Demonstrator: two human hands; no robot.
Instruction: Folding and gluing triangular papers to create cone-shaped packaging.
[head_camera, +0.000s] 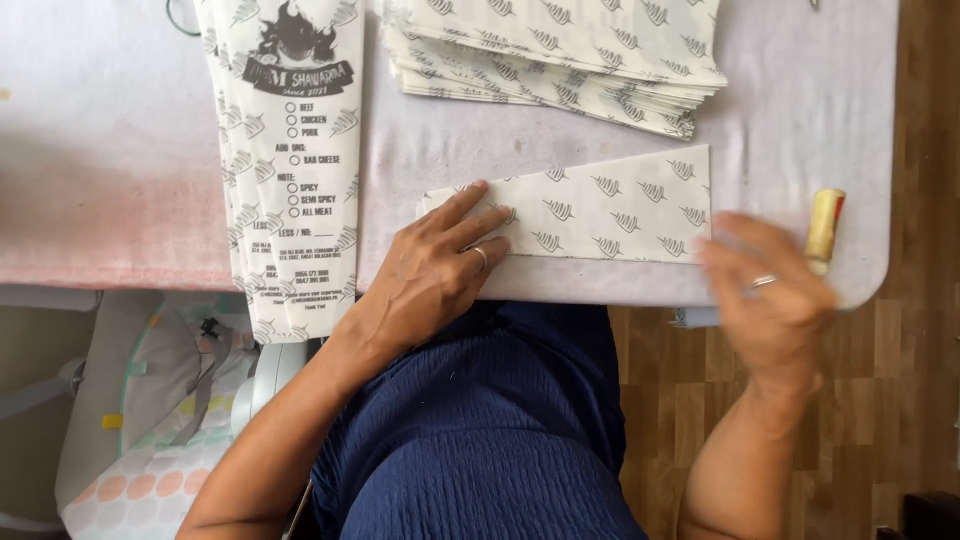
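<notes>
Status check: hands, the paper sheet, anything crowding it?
Left hand flat on folded patterned sheet, pinning it. Right hand blurred at sheet's right end, holding nothing visible. Glue stick beside it; printed stack lies left.

White patterned paper wrapper (600, 212) mid-table; printed sleeves (290, 150) left, stack (560, 60) behind.
</notes>
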